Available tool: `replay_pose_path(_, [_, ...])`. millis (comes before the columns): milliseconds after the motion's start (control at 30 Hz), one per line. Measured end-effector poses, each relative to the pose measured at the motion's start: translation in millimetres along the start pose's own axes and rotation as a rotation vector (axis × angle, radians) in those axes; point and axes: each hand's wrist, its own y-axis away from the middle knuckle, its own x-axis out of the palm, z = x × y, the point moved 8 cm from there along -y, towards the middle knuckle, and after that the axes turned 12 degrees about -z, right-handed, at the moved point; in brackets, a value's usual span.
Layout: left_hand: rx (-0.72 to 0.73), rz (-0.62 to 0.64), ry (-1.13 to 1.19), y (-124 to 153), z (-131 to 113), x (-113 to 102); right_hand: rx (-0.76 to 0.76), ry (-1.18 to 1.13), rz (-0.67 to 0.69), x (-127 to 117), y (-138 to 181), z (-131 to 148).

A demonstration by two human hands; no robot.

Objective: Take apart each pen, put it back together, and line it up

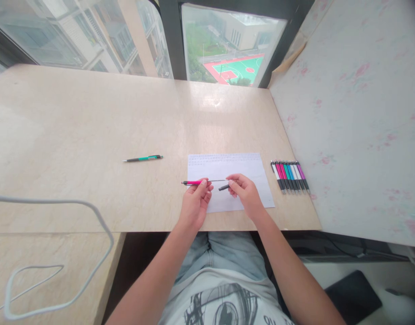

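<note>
My left hand is closed round a pink pen barrel, whose clicker end points left. A thin dark refill runs out of the barrel's right end toward my other hand. My right hand pinches a black grip section of the pen, and its fingertips also meet the refill's tip. Both hands are above a white sheet of paper with rows of small writing along its top. Whether the refill is still seated inside the barrel is hidden by my fingers.
Several pens in mixed colours lie in a row at the right, near the flower-patterned wall. A green and black pen lies to the left on the marble-look counter. A grey cable loops at lower left.
</note>
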Motion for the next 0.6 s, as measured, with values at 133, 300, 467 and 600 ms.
replay_pose_path(133, [0.007,0.010,-0.052,2,-1,2,-0.020,0.105,0.016,5,-6,-2])
replay_pose_path(300, [-0.050,0.068,-0.133,4,4,8,-0.067,0.183,0.027,7,-11,-3])
replay_pose_path(467, [-0.093,0.097,-0.219,1,7,12,-0.094,0.218,0.015,4,-15,0])
replay_pose_path(600, [-0.053,0.102,-0.222,-1,4,13,-0.097,0.230,0.023,4,-15,1])
